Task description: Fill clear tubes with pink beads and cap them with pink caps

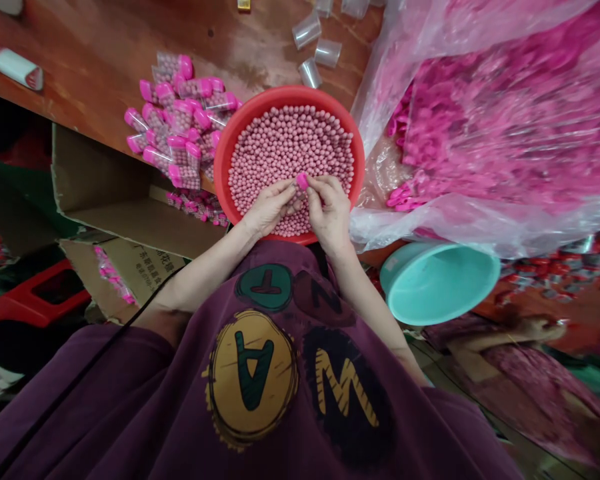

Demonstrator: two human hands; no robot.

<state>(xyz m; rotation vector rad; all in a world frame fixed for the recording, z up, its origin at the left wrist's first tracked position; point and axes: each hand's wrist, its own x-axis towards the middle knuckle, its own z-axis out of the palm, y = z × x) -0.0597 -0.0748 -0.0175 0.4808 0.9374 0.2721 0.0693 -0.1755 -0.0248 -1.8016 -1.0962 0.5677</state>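
Over the red basin [221,160], which holds many small pink beads [285,143], my two hands meet. My right hand [330,210] is closed, its thumb and fingers pinching a small bright pink cap [302,181]. From the other side my left hand [275,205] is closed too, fingertips up against the cap. Whatever the left fingers hold below the cap is hidden by them. Left of the basin lies a heap of clear little tubs with pink caps [180,110], filled with beads. Several uncapped clear cups [307,30] lie beyond the basin.
A large clear plastic bag [480,120] of pink caps fills the right side. Below it tilts a turquoise basin [440,283]. An open cardboard box [105,193] with capped tubs stands at the left table edge. At lower right is another person's arm [505,333].
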